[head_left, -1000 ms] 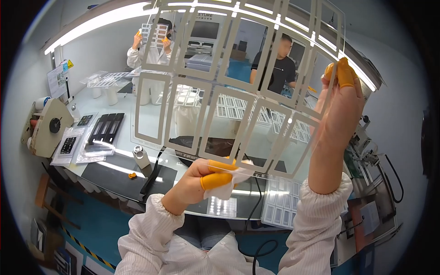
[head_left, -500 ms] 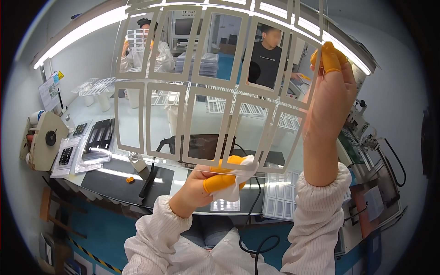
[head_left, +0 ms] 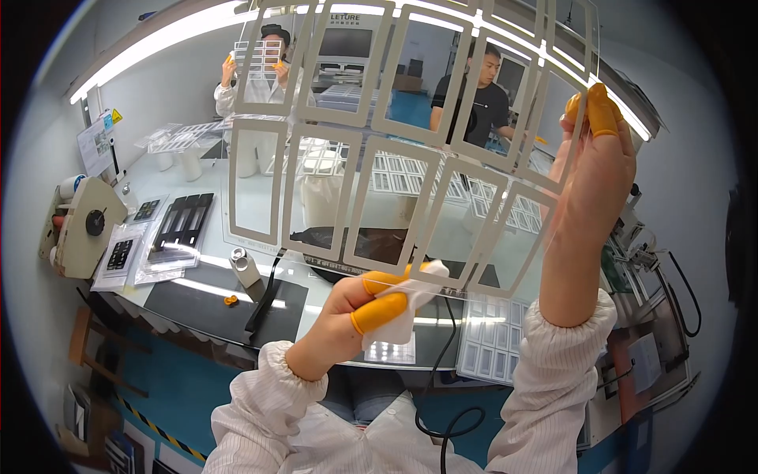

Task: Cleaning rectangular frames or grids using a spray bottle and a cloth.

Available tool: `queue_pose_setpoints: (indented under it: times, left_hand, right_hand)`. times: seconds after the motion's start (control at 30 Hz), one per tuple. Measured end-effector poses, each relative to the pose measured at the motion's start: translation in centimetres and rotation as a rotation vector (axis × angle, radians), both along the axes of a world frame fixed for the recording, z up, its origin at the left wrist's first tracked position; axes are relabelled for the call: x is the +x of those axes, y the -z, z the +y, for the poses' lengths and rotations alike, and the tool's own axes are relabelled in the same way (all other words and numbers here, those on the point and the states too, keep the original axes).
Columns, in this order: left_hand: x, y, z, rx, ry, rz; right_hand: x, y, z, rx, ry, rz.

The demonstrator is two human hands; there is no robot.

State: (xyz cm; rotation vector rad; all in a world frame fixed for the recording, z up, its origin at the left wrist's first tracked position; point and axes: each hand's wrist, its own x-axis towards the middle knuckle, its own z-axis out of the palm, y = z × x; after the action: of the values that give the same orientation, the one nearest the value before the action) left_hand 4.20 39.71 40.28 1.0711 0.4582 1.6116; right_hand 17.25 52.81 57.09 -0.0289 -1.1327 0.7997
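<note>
A large transparent sheet printed with white rectangular frames point(head_left: 361, 136) is held up and tilted in front of me, with the room showing through it. My right hand point(head_left: 594, 150), orange finger cots on its fingertips, grips the sheet's right edge. At the lower edge, my left hand point(head_left: 347, 316) is closed on a white wiping cloth point(head_left: 395, 322). Orange cots cover its thumb and fingers too. The cloth touches or lies just beside the sheet's bottom edge; exactly which I cannot tell. Part of the sheet runs out of the picture at the top.
On the table's left lie black framed panels point(head_left: 183, 225) in clear bags, beside a beige tape-dispenser-like machine point(head_left: 87, 225). A small bottle point(head_left: 243, 267) and orange finger cots point(head_left: 230, 301) lie nearer. More framed sheets point(head_left: 489, 340) rest at right. Two people stand across the table.
The sheet has shifted right and slightly up, its tilt changed a little. My right hand has moved right with it; my left hand stays near the lower edge with the cloth.
</note>
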Motion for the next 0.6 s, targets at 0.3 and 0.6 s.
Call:
queue_pose_setpoints:
  times: [0.3, 0.6]
  left_hand:
    - [0.8, -0.7, 0.7, 0.284, 0.015, -0.214]
    - [2.3, 2.1, -0.8, 0.058, 0.011, -0.027]
  right_hand:
    - [-0.6, -0.1, -0.4, -0.018, 0.134, -0.087]
    - [-0.2, -0.1, -0.4, -0.018, 0.088, 0.005]
